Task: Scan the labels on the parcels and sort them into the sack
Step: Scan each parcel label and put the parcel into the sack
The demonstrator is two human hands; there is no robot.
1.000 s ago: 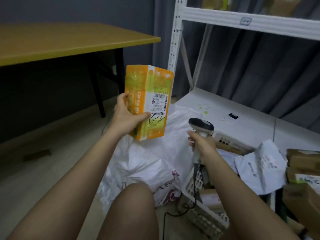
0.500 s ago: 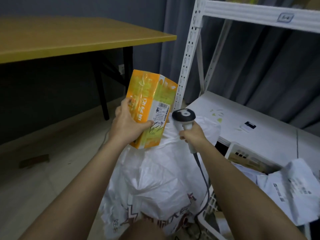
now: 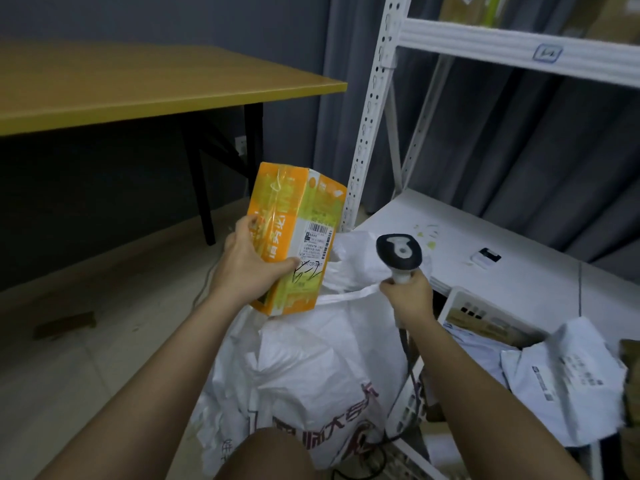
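Here the left hand (image 3: 247, 263) grips an orange and green cardboard parcel box (image 3: 294, 237), thumb curled over its front face and fingers wrapped round the far edge, holding it tilted in the air. A white shipping label with a barcode (image 3: 317, 244) sits on the face of the box turned toward the right hand, just beyond the left thumb. The right hand (image 3: 408, 297) is closed round the grey handle of a black and grey handheld barcode scanner (image 3: 398, 252), whose head stands above the fist, near the label side of the box but apart from it. Its cable (image 3: 407, 355) hangs down along the right forearm.

Directly beneath both hands stands a large white woven sack with red printing (image 3: 311, 382), its open mouth just under the box's lower corner and the right fist. To the right of the right hand, a white plastic crate (image 3: 460, 299) holds grey poly mailer bags (image 3: 561, 379) and brown parcels. Beyond the right hand runs the low white board of a white metal shelf rack (image 3: 485, 244). Far beyond the left hand is a yellow-topped counter with black legs (image 3: 138, 84).
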